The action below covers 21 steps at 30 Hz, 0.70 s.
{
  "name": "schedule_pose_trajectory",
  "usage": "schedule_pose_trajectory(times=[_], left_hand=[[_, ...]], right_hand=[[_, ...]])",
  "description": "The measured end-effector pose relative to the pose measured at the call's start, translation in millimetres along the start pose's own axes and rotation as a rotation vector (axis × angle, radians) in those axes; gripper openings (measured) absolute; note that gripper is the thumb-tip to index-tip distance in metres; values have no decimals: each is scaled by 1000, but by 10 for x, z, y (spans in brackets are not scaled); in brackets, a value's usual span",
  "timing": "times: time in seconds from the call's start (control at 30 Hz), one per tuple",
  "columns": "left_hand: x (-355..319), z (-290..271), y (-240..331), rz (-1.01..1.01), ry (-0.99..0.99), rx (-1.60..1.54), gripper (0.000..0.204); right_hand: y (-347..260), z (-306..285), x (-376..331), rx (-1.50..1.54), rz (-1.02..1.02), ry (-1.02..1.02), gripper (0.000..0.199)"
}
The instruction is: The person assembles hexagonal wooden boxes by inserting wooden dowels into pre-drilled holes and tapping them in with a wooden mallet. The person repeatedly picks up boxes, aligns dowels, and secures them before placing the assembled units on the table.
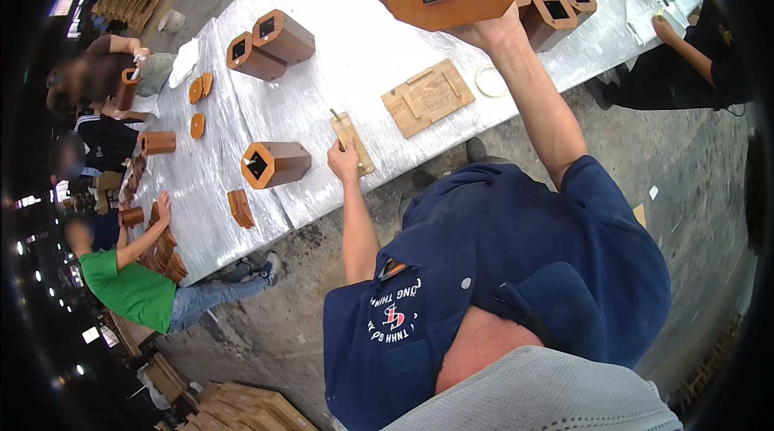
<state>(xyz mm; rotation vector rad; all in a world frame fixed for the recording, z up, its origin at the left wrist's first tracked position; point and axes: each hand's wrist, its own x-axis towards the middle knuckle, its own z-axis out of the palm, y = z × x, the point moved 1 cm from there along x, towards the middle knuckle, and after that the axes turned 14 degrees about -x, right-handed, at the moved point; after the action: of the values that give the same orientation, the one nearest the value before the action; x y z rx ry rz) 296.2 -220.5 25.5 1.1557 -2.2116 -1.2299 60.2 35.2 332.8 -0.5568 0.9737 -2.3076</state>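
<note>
Left hand (344,162) grasping a small wooden board (365,162), right hand (492,29) holding up a brown octagonal box (459,15) — plastic-wrapped table (347,52) below

One octagonal wooden box (463,13) rests on the fingers of the right hand (495,33), and at least five more boxes (553,30) sit just right of these. One small board (364,159) is under the fingers of the left hand (344,160); between the two hands' fingers lie one larger board (429,99) and one pale ring (478,80). Left of the left fingers are one single box (289,166), a pair of boxes (292,39) and, farther out, three flat orange-brown pieces (197,126).
</note>
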Motion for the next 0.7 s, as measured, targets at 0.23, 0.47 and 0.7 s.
schedule_pose_trajectory(times=[0.23, 0.47, 0.7], left_hand=[[-13, -5, 24, -3, 30, -19, 38], [3, -12, 76, -81, -1, 80, 51], [246, -4, 108, 119, -52, 266, 70]], right_hand=[[27, -1, 17, -53, 13, -21, 67], [141, -135, 41, -261, 6, -32, 67], [483, -335, 288, 125, 81, 240, 68]])
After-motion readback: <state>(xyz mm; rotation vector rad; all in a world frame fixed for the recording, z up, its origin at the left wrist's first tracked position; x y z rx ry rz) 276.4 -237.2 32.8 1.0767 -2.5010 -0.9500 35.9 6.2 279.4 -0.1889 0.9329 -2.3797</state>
